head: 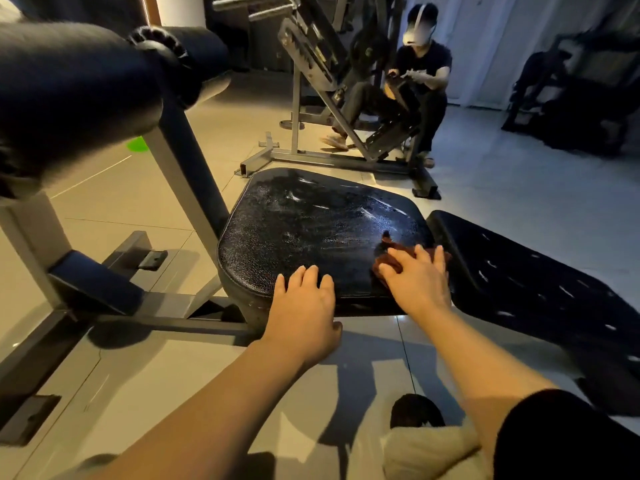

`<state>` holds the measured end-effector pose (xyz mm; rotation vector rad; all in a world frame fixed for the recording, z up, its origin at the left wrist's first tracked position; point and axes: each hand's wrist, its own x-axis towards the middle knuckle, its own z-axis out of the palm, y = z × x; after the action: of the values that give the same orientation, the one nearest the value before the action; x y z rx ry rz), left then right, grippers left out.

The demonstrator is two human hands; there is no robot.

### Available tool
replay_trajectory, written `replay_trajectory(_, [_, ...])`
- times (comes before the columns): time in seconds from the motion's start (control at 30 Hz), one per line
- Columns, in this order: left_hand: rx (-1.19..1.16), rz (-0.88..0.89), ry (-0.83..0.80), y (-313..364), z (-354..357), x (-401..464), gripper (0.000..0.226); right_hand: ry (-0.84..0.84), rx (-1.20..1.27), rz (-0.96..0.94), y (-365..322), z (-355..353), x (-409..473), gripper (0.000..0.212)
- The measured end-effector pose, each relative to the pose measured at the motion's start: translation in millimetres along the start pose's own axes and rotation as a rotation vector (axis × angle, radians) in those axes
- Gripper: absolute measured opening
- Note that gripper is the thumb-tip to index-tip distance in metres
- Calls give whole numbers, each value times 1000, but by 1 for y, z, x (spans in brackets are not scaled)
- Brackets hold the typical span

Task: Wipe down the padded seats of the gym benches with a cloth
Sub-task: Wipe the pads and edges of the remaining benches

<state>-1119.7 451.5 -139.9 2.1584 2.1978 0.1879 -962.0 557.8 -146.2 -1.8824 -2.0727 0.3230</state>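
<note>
1. Pressing the cloth (391, 258) flat against the padded seat (311, 230) with my right hand (415, 278): fingers straight and spread on top of it, not curled round it. The cloth lies at the seat's right end, just beside the gap to the backrest pad (526, 282).
2. My left hand (304, 303) rests open on the seat's near edge, fingers straight, holding nothing. I judge that it steadies me.
3. Streaks and a wet-looking sheen show across the seat's far half; the near left part looks duller. I judge the wipe partly done on this seat.
4. Risk: with the cloth only pressed, not gripped, a fast stroke could leave it behind or bunch it under my palm, so patches get missed.
5. Risk: a stroke to the right could push the cloth into the gap between seat and backrest pad, where it may snag or drop to the floor (519, 188).
6. Risk: my weight on the left hand at the seat's edge could slip if the vinyl there is damp.
7. Hard to make out: most of the cloth is hidden under my right hand; only a reddish-brown fringe shows. Dim light makes it unclear which areas are wet and which merely worn.
8. Cut off: the backrest pad runs out of frame at right, and the roller pad (69, 98) at upper left is blurred and partly out of view.
</note>
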Motion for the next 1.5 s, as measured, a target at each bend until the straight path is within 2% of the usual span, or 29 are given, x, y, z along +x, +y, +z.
replay_trajectory(0.13, [-4, -7, 32, -8, 1, 1, 75, -12, -29, 17, -24, 8, -6, 48])
replay_trajectory(0.2, [-8, -31, 60, -15, 1, 3, 72, -24, -18, -88, -46, 14, -14, 47])
replay_trajectory(0.33, [-44, -60, 110, -22, 1, 5, 52, -46, -15, -385, -78, 26, -33, 43])
replay_trajectory(0.43, [-51, -59, 120, -16, 6, 8, 51, -66, 9, -444, -70, 26, -32, 42])
replay_trajectory(0.53, [-68, -27, 149, 1, 8, 12, 48, -66, 23, -402, -46, 21, -25, 42])
replay_trajectory(0.77, [-60, 104, 80, 61, 19, 18, 69, -18, -12, -166, 37, -9, -9, 42])
replay_trajectory(0.9, [-63, 149, 72, 74, 26, 21, 71, -35, 285, 18, 77, -17, 3, 43])
replay_trajectory(0.97, [-64, 150, 72, 73, 26, 23, 71, -45, 291, 18, 77, -15, 6, 44])
replay_trajectory(1.1, [-67, 138, 89, 66, 26, 23, 71, -91, 83, -22, 53, -14, 2, 54])
replay_trajectory(1.17, [-70, 128, 88, 63, 26, 23, 72, -110, 10, -112, 38, -13, -6, 64])
replay_trajectory(1.27, [-79, 120, 84, 62, 26, 20, 74, -155, 4, -295, 24, -12, -18, 57])
replay_trajectory(1.33, [-80, 118, 91, 65, 24, 17, 75, -191, -5, -345, 26, -16, -22, 53])
replay_trajectory(1.5, [-87, 131, 98, 74, 22, 15, 64, -256, -44, -162, 55, -25, -12, 50])
